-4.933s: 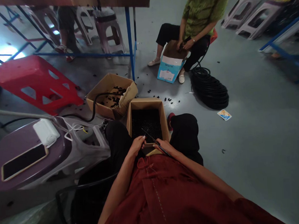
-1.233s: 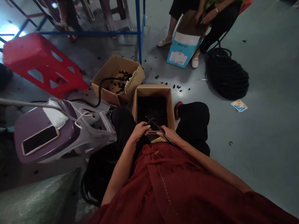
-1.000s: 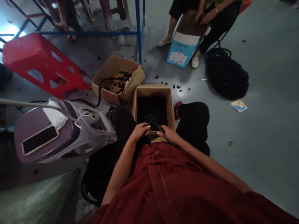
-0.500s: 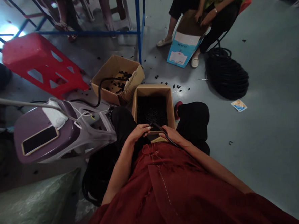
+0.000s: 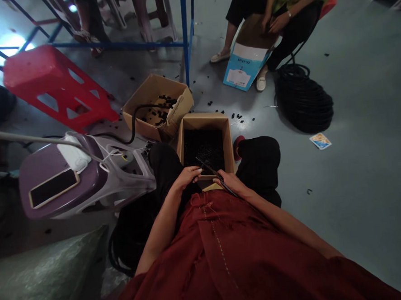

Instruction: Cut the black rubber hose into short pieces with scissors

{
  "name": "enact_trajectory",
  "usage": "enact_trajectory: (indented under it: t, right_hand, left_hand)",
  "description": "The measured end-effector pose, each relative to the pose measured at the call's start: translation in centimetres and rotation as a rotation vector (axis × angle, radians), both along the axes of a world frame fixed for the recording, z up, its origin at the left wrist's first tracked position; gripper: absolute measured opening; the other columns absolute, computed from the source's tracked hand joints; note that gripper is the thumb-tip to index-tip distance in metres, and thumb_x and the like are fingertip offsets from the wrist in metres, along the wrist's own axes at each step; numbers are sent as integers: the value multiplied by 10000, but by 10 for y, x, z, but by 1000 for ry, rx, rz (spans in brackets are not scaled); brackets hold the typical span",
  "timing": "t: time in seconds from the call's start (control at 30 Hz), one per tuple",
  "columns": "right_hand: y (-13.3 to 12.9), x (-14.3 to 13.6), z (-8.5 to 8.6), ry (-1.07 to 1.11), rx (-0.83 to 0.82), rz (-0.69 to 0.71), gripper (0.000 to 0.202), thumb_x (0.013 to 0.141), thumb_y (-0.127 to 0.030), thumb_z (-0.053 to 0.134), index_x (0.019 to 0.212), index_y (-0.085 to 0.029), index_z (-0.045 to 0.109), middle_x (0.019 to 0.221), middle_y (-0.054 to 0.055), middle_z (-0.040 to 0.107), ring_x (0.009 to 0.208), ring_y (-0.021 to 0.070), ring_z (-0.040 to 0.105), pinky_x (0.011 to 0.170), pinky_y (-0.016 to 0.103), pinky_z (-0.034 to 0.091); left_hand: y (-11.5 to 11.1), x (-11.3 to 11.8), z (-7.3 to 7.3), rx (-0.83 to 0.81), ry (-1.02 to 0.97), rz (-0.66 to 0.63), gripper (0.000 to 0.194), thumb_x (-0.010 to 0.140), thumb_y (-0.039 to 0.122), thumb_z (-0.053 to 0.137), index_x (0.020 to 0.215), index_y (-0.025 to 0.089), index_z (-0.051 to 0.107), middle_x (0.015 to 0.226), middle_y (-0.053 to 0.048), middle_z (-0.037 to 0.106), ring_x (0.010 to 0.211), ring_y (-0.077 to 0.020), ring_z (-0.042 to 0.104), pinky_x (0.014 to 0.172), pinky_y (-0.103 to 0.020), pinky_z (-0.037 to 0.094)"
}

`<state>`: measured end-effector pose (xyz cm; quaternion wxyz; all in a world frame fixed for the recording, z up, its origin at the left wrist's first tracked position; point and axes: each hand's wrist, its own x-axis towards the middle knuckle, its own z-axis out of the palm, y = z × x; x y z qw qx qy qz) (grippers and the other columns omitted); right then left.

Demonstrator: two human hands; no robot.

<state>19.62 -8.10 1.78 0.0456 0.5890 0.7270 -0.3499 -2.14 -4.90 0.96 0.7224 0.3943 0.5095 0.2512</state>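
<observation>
Over the near edge of an open cardboard box (image 5: 227, 141), both of my hands work close together. My right hand (image 5: 230, 180) is closed around a pair of long, dark scissors (image 5: 209, 168), their tips pointing forward and left over the box. My left hand (image 5: 188, 175) pinches a short end of black tubing (image 5: 197, 176), just left of the blades. Its far part is hidden by the fingers. Many small black pieces (image 5: 203, 145) fill the box, which stands between my knees.
A second carton (image 5: 140, 119) with black pieces stands beyond, near a red stool (image 5: 47, 82). A phone (image 5: 54, 188) lies on a purple stool (image 5: 28, 172) at left. Black tubing coils (image 5: 302, 100) lie right. Another person's hands (image 5: 277, 23) are above a blue box (image 5: 245, 68).
The scissors' blades, spread apart before, now look closed into one line. My left hand has barely moved.
</observation>
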Motion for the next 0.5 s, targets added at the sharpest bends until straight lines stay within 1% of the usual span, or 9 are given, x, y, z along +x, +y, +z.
enact_trajectory:
  t: [0.1, 0.17, 0.27, 0.4, 0.5]
  right_hand:
    - [-1, 0, -3, -17, -2, -11, 386, 900, -552, 418, 1070, -226, 534, 853, 83, 685, 802, 232, 650, 605, 244, 344]
    - [-1, 0, -5, -13, -2, -31, 381, 895, -556, 424, 1053, -230, 540, 819, 74, 681, 787, 227, 649, 595, 238, 340]
    - [1, 0, -7, 9, -11, -61, 357, 884, -546, 452, 1018, -231, 553, 805, 67, 677, 790, 225, 645, 599, 235, 350]
    - [8, -3, -9, 73, -13, -142, 313, 871, -516, 489, 949, -223, 569, 815, 55, 669, 807, 216, 633, 639, 244, 386]
    - [11, -6, -10, 191, -31, -251, 317, 870, -518, 471, 911, -217, 560, 734, 22, 638, 700, 176, 611, 611, 243, 414]
  left_hand:
    - [2, 3, -4, 2, 17, 28, 259, 723, 373, 653, 695, 119, 603, 575, 31, 534, 404, -34, 402, 396, -185, 268]
    - [3, 4, -6, 0, 19, 39, 247, 727, 358, 651, 686, 121, 594, 573, 33, 535, 396, -33, 401, 391, -184, 267]
    - [4, 4, -7, -11, 11, 48, 230, 723, 341, 656, 746, 117, 609, 583, 34, 544, 395, -33, 405, 389, -183, 270]
    - [4, 3, -6, -31, -10, 63, 281, 705, 346, 676, 847, 111, 619, 590, 39, 546, 404, -34, 413, 395, -183, 270]
    - [4, 3, -4, -40, -33, 72, 316, 684, 353, 699, 871, 115, 608, 607, 38, 552, 423, -36, 424, 413, -186, 286]
